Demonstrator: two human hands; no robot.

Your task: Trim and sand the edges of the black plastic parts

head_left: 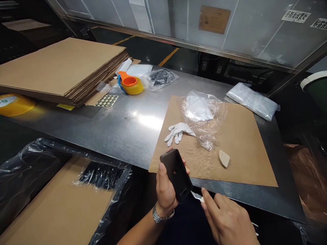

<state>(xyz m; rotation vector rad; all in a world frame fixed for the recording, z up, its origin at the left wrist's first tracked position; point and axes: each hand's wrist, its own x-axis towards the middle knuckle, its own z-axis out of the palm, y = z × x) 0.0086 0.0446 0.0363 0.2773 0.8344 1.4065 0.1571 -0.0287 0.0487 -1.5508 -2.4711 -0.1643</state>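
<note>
Trimming, seemingly: the left hand (165, 192) clasps a black plastic case (177, 173), fingers curled; at its four o'clock the right hand (226, 217) pinches a knife (196, 195). Next likely calls for light strokes.

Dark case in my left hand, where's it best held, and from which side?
I'd grip the dark case by its two long walls, toward the end away from the blade, with your left hand coming from beneath. It looks narrow enough for thumb and fingers to span, as they do now, and the knife in your right hand has its blade by the lower corner.
</note>
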